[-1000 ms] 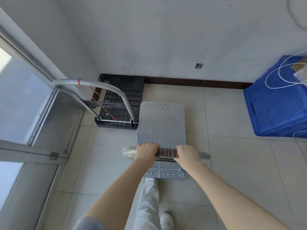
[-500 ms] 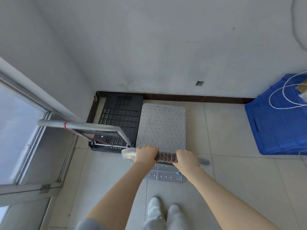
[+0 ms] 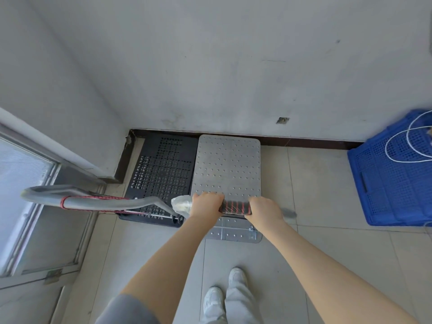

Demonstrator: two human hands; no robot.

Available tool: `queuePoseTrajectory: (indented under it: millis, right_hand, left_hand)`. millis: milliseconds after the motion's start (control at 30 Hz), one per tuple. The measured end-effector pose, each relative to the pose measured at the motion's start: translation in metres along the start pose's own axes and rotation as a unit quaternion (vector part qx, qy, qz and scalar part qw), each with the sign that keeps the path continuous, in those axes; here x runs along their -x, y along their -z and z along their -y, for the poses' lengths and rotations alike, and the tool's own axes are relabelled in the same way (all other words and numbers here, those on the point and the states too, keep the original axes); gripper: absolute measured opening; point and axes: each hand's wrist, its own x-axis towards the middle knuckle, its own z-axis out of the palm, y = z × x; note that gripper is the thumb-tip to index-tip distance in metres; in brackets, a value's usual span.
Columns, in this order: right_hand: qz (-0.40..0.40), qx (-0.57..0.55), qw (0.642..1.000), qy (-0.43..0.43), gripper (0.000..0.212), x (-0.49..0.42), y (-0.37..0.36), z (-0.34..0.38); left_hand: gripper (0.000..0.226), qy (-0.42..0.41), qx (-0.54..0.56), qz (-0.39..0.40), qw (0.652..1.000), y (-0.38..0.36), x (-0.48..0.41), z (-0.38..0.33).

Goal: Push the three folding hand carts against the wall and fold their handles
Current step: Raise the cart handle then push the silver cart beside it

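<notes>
Fingers (image 3: 205, 202) grip cart handle (image 3: 235, 206).

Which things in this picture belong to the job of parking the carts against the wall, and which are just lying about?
Part of the job:
- silver cart, its handle held by the left hand and right hand
- black cart, handle upright
- wall

Just lying about:
- blue crate
- white cord on the crate
- window

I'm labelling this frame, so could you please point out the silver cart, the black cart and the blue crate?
silver cart (image 3: 228, 167): head view, middle of its deck.
black cart (image 3: 163, 169): head view, perforated deck.
blue crate (image 3: 395, 181): head view, its top.
</notes>
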Motion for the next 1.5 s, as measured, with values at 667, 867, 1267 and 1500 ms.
queuePoseTrajectory:
  millis: [667, 867, 1267, 1500]
  right_hand:
    - [0.009, -0.01, 1.0, -0.001, 0.038, -0.02, 0.016, -0.023]
    - [0.021, -0.032, 0.999, 0.012, 0.072, -0.007, 0.025, -0.031]
    - [-0.096, -0.071, 0.993, -0.018, 0.086, 0.074, 0.068, -0.027]
    - [-0.189, -0.1, 0.969, -0.126, 0.076, 0.183, 0.087, -0.043]
  left_hand:
    - [0.041, -0.008, 0.033, 0.022, 0.999, 0.017, -0.018, -0.014]
    - [0.077, -0.031, 0.055, 0.044, 0.997, 0.031, -0.009, -0.016]
    - [0.083, -0.128, -0.003, -0.016, 0.992, 0.086, 0.039, -0.035]
    - [0.077, -0.23, -0.062, -0.072, 0.969, 0.136, 0.098, -0.083]
